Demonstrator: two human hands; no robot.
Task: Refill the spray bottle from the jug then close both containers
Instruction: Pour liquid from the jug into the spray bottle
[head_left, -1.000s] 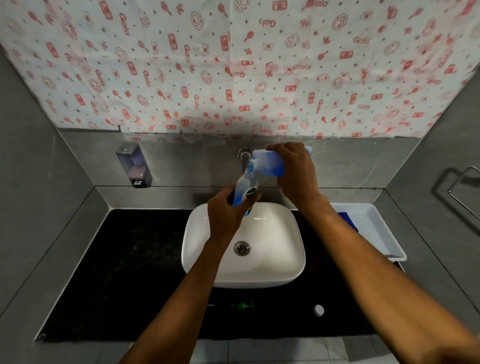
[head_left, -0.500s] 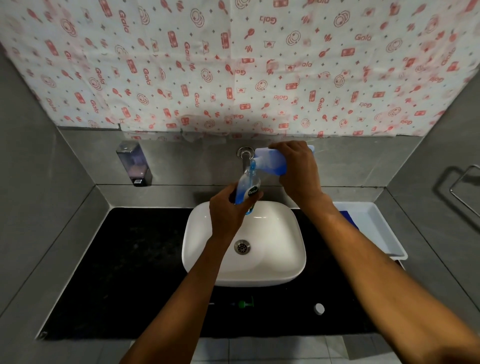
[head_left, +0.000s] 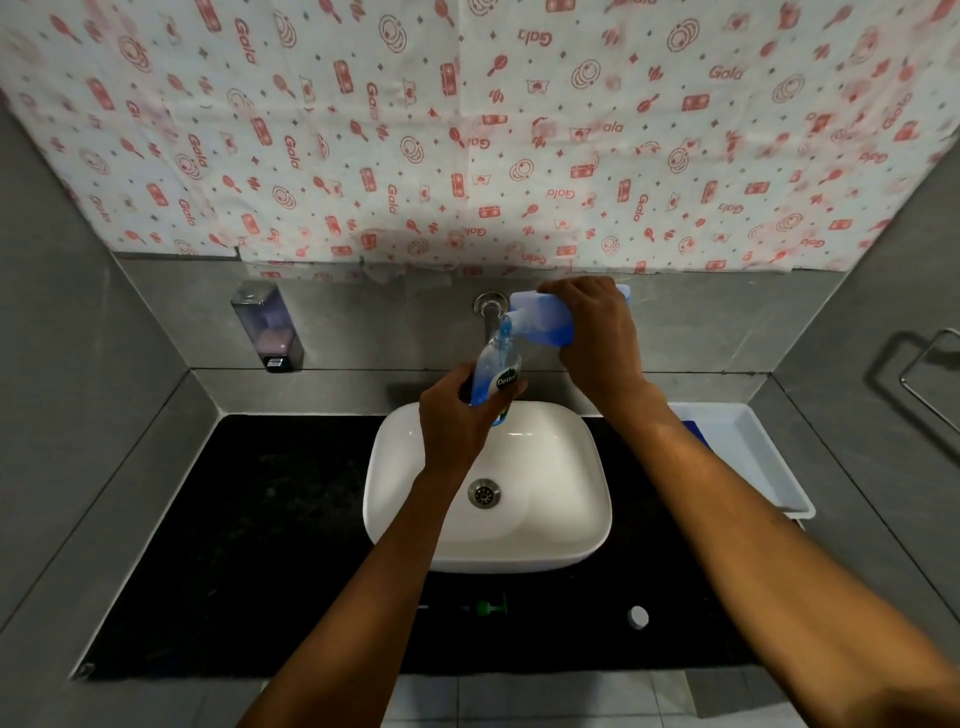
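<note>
My left hand (head_left: 460, 421) grips a clear spray bottle (head_left: 497, 370) with a green label, held upright over the back of the white sink (head_left: 566, 519). It is part full of blue liquid and has no top on. My right hand (head_left: 597, 338) holds a translucent jug (head_left: 540, 322) tipped on its side, spout down at the bottle's neck. A thin blue stream runs from jug to bottle. The green pump top (head_left: 488, 607) and a white cap (head_left: 637, 617) lie on the black counter in front of the sink.
A wall tap (head_left: 488, 306) sticks out just behind the bottle. A soap dispenser (head_left: 267, 327) hangs on the wall at left. A white tray (head_left: 748, 457) holding something blue sits right of the sink. A metal rail (head_left: 919, 374) is on the right wall.
The jug and bottle have stayed almost in place while the blue liquid keeps flowing. The level in the bottle looks slightly higher.
</note>
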